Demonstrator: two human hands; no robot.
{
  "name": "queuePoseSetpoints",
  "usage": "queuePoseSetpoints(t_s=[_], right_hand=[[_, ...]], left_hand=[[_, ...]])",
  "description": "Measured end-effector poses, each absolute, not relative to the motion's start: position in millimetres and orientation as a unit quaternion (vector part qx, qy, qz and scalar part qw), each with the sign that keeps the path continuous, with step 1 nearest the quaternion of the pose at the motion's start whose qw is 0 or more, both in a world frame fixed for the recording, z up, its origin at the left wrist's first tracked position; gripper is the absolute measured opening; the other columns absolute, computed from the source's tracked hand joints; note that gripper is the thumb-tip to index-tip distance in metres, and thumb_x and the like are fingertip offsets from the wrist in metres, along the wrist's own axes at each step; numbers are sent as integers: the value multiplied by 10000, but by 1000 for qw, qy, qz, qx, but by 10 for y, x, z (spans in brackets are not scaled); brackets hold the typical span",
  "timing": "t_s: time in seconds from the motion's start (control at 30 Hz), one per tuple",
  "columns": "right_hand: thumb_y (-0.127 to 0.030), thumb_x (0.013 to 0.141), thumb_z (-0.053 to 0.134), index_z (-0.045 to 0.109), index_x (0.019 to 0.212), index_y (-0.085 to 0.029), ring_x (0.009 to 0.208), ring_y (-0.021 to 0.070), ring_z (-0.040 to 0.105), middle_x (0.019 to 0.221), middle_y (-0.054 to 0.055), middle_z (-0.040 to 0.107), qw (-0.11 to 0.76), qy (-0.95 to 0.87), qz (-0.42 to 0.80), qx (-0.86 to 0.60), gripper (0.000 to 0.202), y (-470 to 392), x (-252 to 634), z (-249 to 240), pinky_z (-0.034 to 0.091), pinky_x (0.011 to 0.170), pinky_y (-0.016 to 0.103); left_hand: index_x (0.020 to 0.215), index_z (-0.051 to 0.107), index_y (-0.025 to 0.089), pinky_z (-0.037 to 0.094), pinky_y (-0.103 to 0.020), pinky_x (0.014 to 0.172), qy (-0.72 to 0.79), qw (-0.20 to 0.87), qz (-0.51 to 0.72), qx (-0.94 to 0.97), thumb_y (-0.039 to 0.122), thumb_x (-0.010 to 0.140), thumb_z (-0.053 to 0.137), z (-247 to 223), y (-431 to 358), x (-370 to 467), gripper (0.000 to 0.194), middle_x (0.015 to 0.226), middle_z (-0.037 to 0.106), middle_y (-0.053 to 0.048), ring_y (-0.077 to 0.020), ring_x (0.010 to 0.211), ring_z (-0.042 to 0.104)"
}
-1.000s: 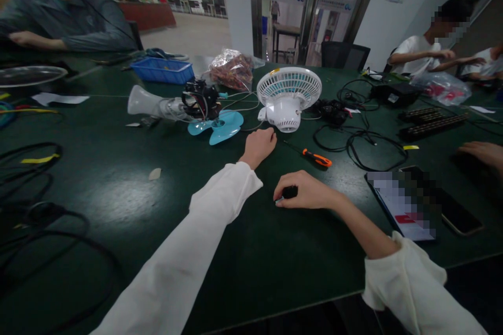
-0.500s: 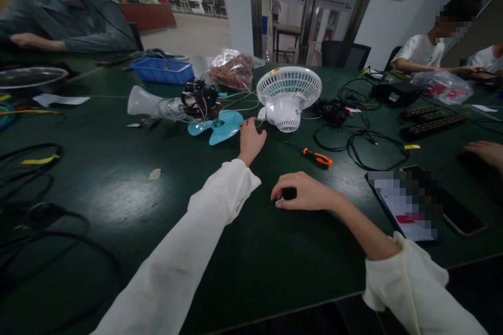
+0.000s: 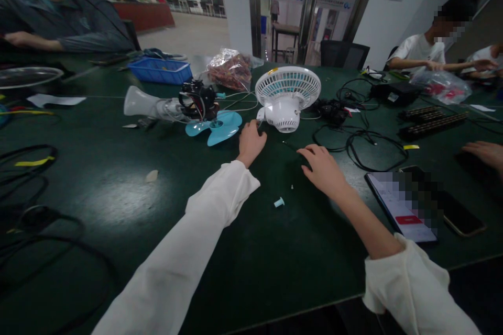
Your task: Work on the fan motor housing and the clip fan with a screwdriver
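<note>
My left hand (image 3: 252, 142) rests between the light-blue fan blade (image 3: 223, 128) and the white fan head (image 3: 283, 110). Its fingers are curved near the white tab on the fan, with a gap to the thumb; whether they touch it, I cannot tell. My right hand (image 3: 323, 170) hovers with fingers stretched and apart over the screwdriver (image 3: 290, 145), whose shaft shows while its orange handle is hidden. A small light-blue flanged plug (image 3: 279, 202) lies on the table, with a tiny screw-like piece (image 3: 292, 187) beside it.
Left of the blade lies a white fan stand (image 3: 151, 104) with a dark motor (image 3: 198, 102). Behind are a blue bin (image 3: 161, 70) and a bagged bundle (image 3: 230, 70). Black cables (image 3: 363, 149), a tablet (image 3: 401, 209) and a phone (image 3: 459, 209) lie right. Other people sit around.
My right hand has let go of the light-blue plug and moved up and right over the screwdriver's handle. My left hand has hardly moved.
</note>
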State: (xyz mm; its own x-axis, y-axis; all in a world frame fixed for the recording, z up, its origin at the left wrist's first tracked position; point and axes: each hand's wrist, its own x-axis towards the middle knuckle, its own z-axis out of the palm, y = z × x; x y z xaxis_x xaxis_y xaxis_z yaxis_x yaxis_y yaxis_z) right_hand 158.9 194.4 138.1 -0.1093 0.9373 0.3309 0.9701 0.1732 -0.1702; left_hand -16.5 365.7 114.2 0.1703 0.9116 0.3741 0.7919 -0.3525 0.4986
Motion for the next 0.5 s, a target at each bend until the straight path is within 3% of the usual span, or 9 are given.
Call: queuePoseSetpoints(t_s=[0.2,0.5], right_hand=[[-74,883,405,586,1158,-182,977,278,602,1047,116,633,88,-696,-61,-710,347,1909,1725,1462,484,752,357],[-128,788,535,616,979,-205,876,288,648,925,106,660,65,-610,-5,-790,221,1824,1960,1554,455,651,340]], left_hand=[[1182,504,139,481,-335,890,564,87,306,762,209,836,516,1141,3664,-167,353,1146,581,-119,-212,1038,587],[1158,511,130,477,-365,881,603,31,262,753,226,846,497,1163,3590,-164,327,1141,573,-139,-253,1066,563]])
